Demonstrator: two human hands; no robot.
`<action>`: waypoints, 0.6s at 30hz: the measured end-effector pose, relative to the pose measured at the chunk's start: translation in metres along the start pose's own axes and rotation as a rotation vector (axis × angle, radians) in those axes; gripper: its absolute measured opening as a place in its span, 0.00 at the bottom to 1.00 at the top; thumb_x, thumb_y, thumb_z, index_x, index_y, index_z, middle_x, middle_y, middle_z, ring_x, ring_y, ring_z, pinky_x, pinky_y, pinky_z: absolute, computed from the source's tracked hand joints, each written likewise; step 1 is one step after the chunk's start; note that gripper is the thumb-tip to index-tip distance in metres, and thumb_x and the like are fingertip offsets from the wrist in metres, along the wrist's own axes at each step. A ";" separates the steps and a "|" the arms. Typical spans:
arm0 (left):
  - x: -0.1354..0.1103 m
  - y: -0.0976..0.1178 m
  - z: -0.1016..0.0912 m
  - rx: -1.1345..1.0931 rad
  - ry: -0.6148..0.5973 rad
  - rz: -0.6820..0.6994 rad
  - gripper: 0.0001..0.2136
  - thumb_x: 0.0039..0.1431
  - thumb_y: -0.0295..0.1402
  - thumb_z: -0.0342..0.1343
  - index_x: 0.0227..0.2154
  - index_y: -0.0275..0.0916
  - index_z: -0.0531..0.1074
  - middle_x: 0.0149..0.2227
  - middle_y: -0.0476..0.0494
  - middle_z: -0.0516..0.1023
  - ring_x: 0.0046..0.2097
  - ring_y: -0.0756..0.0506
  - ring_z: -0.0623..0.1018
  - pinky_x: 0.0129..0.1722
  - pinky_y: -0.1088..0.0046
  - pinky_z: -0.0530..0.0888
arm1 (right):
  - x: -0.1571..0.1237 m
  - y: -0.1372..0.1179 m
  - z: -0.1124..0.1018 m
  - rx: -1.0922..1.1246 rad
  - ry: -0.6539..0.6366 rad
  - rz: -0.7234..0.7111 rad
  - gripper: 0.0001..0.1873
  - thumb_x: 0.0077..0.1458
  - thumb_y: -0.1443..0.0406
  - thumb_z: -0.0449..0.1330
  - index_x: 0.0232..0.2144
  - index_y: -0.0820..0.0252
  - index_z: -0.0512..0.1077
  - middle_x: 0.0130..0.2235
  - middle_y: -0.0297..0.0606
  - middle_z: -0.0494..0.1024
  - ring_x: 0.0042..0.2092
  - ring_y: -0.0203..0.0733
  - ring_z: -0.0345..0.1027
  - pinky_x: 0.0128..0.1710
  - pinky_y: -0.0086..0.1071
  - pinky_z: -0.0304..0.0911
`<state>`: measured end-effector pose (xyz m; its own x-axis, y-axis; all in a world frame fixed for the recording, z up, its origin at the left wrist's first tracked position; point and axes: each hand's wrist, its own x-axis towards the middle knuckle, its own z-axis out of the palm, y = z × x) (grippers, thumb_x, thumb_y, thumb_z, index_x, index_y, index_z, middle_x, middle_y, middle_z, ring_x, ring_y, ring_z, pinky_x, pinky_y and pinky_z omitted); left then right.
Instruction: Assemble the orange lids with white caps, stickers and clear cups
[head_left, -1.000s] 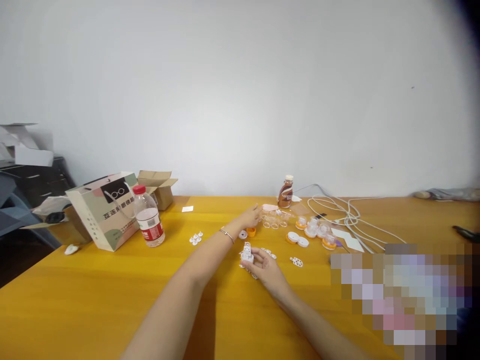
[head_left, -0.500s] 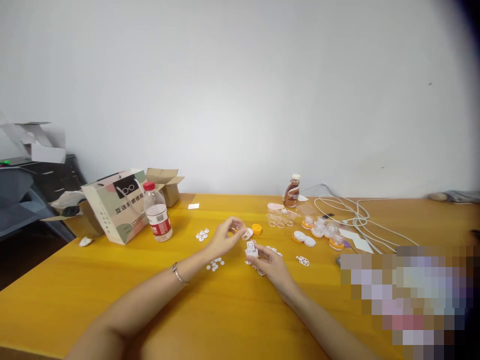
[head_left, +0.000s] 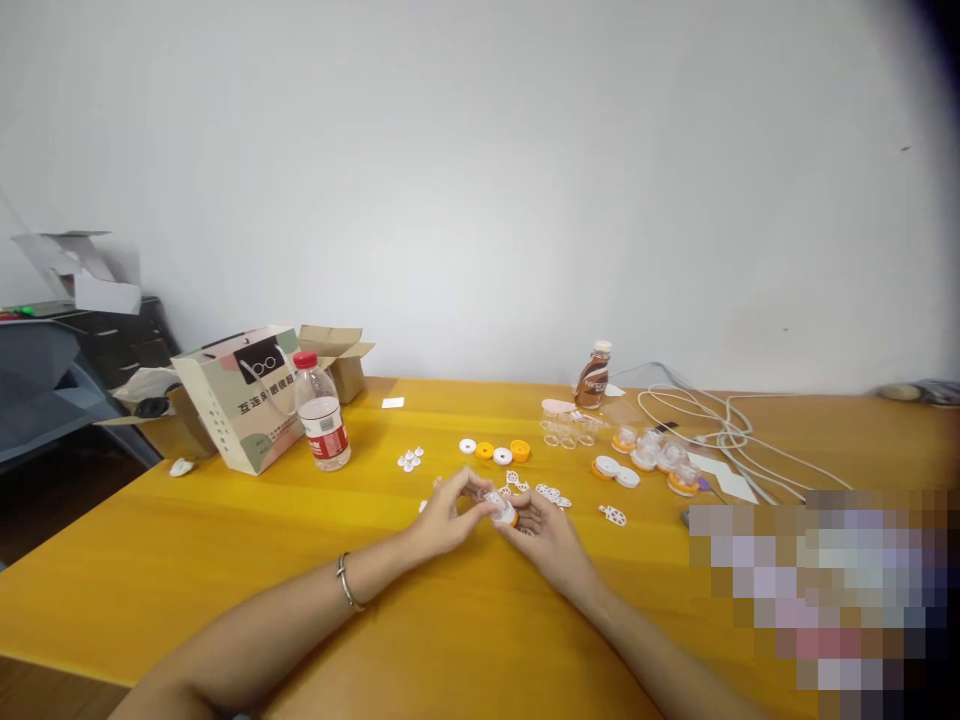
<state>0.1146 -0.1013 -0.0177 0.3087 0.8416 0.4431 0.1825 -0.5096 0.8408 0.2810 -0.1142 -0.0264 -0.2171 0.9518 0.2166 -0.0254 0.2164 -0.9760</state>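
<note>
Between my two hands, over the middle of the table, is a small round plastic piece point(head_left: 501, 508) with a white body, an orange rim and what looks like a clear cover. The fingers of my left hand point(head_left: 456, 515) close on its left side. My right hand point(head_left: 544, 530) grips it from the right. White spoked plates point(head_left: 553, 496) lie just beyond the right fingers. Behind the hands is a row of rings, among them a white ring point(head_left: 467, 447) and an orange ring point(head_left: 520, 451). Small white pegged caps point(head_left: 409, 460) sit to the left.
Finished-looking clear-domed orange pieces point(head_left: 671, 458) stand at the right, beside white cables point(head_left: 720, 430). A brown drink bottle point(head_left: 594, 378) is at the back. On the left are a water bottle point(head_left: 322, 420), a paper bag point(head_left: 247, 410) and a cardboard box point(head_left: 345, 365).
My left hand has come down and toward my right hand, and both now hold the piece. A clear cover now seems to sit over the white part. The view has shifted slightly.
</note>
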 end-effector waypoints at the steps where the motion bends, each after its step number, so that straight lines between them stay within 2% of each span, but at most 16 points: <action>1: 0.001 -0.001 -0.001 -0.064 -0.032 -0.006 0.12 0.51 0.38 0.55 0.35 0.36 0.65 0.37 0.43 0.71 0.41 0.47 0.71 0.45 0.69 0.66 | 0.000 -0.001 0.000 0.013 -0.003 0.012 0.14 0.37 0.61 0.66 0.26 0.58 0.65 0.31 0.36 0.76 0.34 0.41 0.71 0.38 0.35 0.65; 5: 0.008 0.002 -0.013 -0.438 -0.300 -0.058 0.15 0.51 0.38 0.56 0.39 0.37 0.64 0.45 0.38 0.70 0.46 0.44 0.71 0.46 0.64 0.66 | 0.000 -0.009 0.001 0.123 -0.092 0.114 0.16 0.35 0.60 0.67 0.25 0.59 0.65 0.31 0.36 0.77 0.34 0.41 0.71 0.40 0.36 0.64; 7: 0.012 0.008 -0.021 -0.507 -0.416 -0.065 0.18 0.49 0.39 0.57 0.43 0.39 0.63 0.49 0.37 0.67 0.50 0.42 0.68 0.47 0.64 0.65 | 0.001 -0.012 0.001 0.148 -0.132 0.129 0.15 0.36 0.59 0.66 0.25 0.59 0.66 0.32 0.36 0.77 0.35 0.41 0.71 0.40 0.36 0.64; 9: 0.015 0.016 -0.027 -0.426 -0.455 -0.043 0.23 0.49 0.38 0.57 0.48 0.42 0.61 0.54 0.39 0.61 0.54 0.42 0.63 0.50 0.64 0.63 | 0.002 -0.013 0.001 0.131 -0.113 0.113 0.15 0.36 0.59 0.66 0.25 0.59 0.67 0.32 0.36 0.77 0.35 0.42 0.71 0.40 0.36 0.64; 11: 0.016 0.023 -0.031 -0.254 -0.394 -0.027 0.26 0.50 0.37 0.56 0.52 0.45 0.56 0.57 0.41 0.55 0.56 0.43 0.61 0.51 0.66 0.62 | 0.003 -0.013 0.000 0.093 -0.074 0.097 0.15 0.35 0.59 0.67 0.26 0.59 0.68 0.32 0.37 0.77 0.36 0.42 0.71 0.41 0.36 0.64; 13: 0.017 0.027 -0.033 -0.045 -0.302 -0.051 0.23 0.52 0.38 0.54 0.51 0.44 0.58 0.54 0.40 0.60 0.51 0.45 0.66 0.46 0.68 0.66 | 0.003 -0.011 0.000 0.068 -0.050 0.085 0.15 0.36 0.60 0.67 0.27 0.58 0.68 0.33 0.37 0.77 0.36 0.41 0.71 0.41 0.36 0.63; 15: 0.017 0.031 -0.034 0.135 -0.267 -0.077 0.16 0.54 0.38 0.51 0.45 0.40 0.64 0.45 0.40 0.69 0.42 0.47 0.71 0.40 0.70 0.69 | 0.003 -0.010 -0.001 0.057 -0.061 0.078 0.14 0.36 0.60 0.66 0.27 0.58 0.68 0.33 0.37 0.77 0.36 0.41 0.70 0.41 0.36 0.64; 17: 0.019 0.035 -0.038 0.212 -0.373 -0.028 0.11 0.55 0.36 0.50 0.40 0.39 0.68 0.39 0.43 0.73 0.40 0.48 0.72 0.40 0.71 0.69 | 0.003 -0.009 -0.001 0.052 -0.095 0.074 0.14 0.36 0.60 0.66 0.27 0.58 0.68 0.32 0.37 0.77 0.35 0.41 0.71 0.40 0.36 0.64; 18: 0.019 0.038 -0.040 0.216 -0.459 0.025 0.10 0.56 0.34 0.50 0.40 0.40 0.69 0.41 0.43 0.72 0.43 0.47 0.72 0.43 0.70 0.68 | 0.003 -0.009 -0.001 0.051 -0.111 0.075 0.14 0.37 0.60 0.66 0.27 0.58 0.68 0.32 0.37 0.77 0.35 0.41 0.70 0.40 0.36 0.64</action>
<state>0.0899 -0.0975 0.0353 0.6851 0.6880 0.2395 0.3434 -0.5950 0.7267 0.2815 -0.1129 -0.0174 -0.3264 0.9345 0.1420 -0.0537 0.1316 -0.9898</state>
